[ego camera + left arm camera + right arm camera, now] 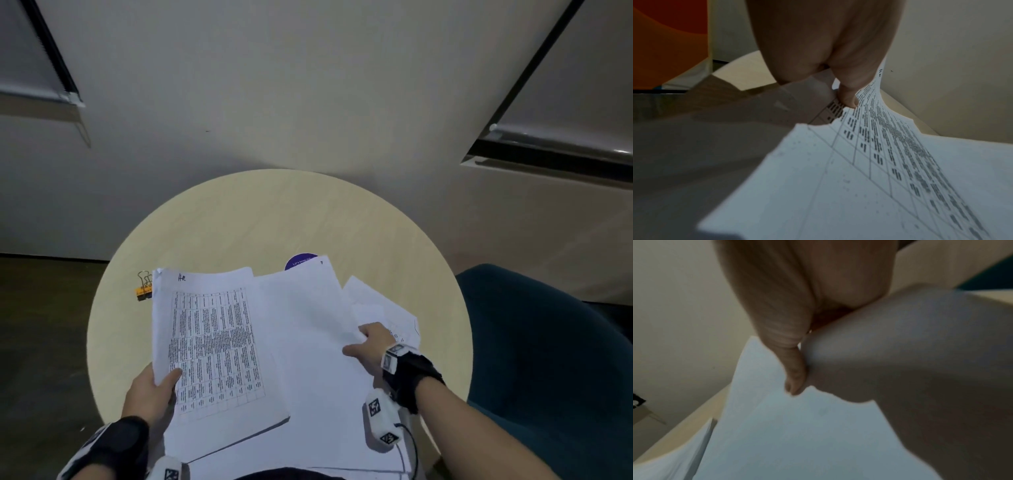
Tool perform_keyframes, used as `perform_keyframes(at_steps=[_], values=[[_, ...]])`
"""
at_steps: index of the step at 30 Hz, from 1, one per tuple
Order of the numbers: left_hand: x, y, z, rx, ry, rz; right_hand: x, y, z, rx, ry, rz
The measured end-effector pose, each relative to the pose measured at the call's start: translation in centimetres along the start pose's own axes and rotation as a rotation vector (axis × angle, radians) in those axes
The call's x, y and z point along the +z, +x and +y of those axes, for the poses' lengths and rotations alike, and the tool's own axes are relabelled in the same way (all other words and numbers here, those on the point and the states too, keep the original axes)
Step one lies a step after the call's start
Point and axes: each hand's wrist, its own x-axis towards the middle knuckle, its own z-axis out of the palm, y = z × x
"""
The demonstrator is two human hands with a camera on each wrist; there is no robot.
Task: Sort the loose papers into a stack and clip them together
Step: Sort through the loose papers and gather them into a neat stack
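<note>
Round pale table (239,222) carries an orange binder clip (144,291) beside loose sheets. Left hand (150,394) pinches the printed stack (212,342); right hand (371,344) pinches a blank sheet (308,325).

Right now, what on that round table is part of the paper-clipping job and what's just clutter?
Job:
- printed stack, gripped by left hand
- blank sheets, pinched by right hand
- loose sheet further right
- orange binder clip, untouched

Clutter:
- purple sticker
- teal chair
</note>
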Motion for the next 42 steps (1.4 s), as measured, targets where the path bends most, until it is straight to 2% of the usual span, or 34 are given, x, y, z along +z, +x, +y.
perform_keyframes(at_steps=[2, 4, 6, 8, 10, 13, 15, 19, 20, 22, 25, 28, 32, 34, 35, 36, 40, 42], values=[[0.0, -0.1, 0.4, 0.003, -0.012, 0.002, -2.8, -0.2, -0.5, 0.010, 0.041, 0.186], [0.0, -0.2, 0.8, -0.035, -0.024, -0.015, -5.9, -1.0, -1.4, 0.019, 0.155, 0.440], [0.2, -0.1, 1.2, -0.072, -0.057, -0.043, -8.0, -1.9, -2.9, -0.061, 0.158, 0.657], [0.6, -0.9, 2.2, -0.107, -0.132, -0.065, -8.5, -3.3, -5.3, -0.191, 0.036, 0.732], [1.2, -1.9, 3.2, -0.123, -0.166, -0.105, -7.1, -4.9, -7.9, -0.330, -0.172, 0.644], [1.6, -2.4, 3.5, -0.096, -0.190, -0.212, -2.1, -7.0, -10.6, -0.500, -0.547, 0.374], [1.3, -2.7, 3.7, -0.113, -0.237, -0.298, 1.7, -8.1, -11.8, -0.574, -0.716, 0.195], [0.6, -3.8, 4.1, -0.268, -0.604, -0.558, 7.5, -9.2, -13.3, -0.649, -1.005, -0.118], [0.5, -3.8, 4.0, -0.303, -0.668, -0.587, 8.3, -9.4, -13.6, -0.656, -1.067, -0.177], [0.2, -4.6, 4.7, -0.360, -0.762, -0.590, 9.3, -10.0, -14.2, -0.705, -1.130, -0.248], [0.2, -4.9, 4.6, -0.303, -0.750, -0.525, 9.2, -11.2, -14.7, -0.826, -1.156, -0.296], [0.8, -3.5, 2.3, -0.261, -0.619, -0.418, 8.0, -12.1, -14.7, -0.900, -1.113, -0.281], [1.3, -2.1, 1.9, -0.343, -0.613, -0.371, 4.4, -12.9, -14.1, -0.963, -0.929, -0.295], [1.4, -2.4, 2.8, -0.319, -0.552, -0.303, 1.0, -13.2, -13.5, -0.991, -0.681, -0.309], [1.3, -3.5, 4.5, -0.322, -0.507, -0.254, -0.9, -13.3, -13.2, -0.970, -0.516, -0.293], [1.7, -2.7, 3.8, -0.310, -0.462, -0.196, -2.9, -13.3, -13.0, -0.933, -0.347, -0.261], [2.6, -0.3, 1.7, -0.333, -0.372, -0.064, -9.4, -11.8, -12.0, -0.692, 0.330, 0.029], [2.5, -0.1, 1.4, -0.322, -0.279, -0.068, -10.5, -9.9, -11.2, -0.567, 0.578, 0.143]])
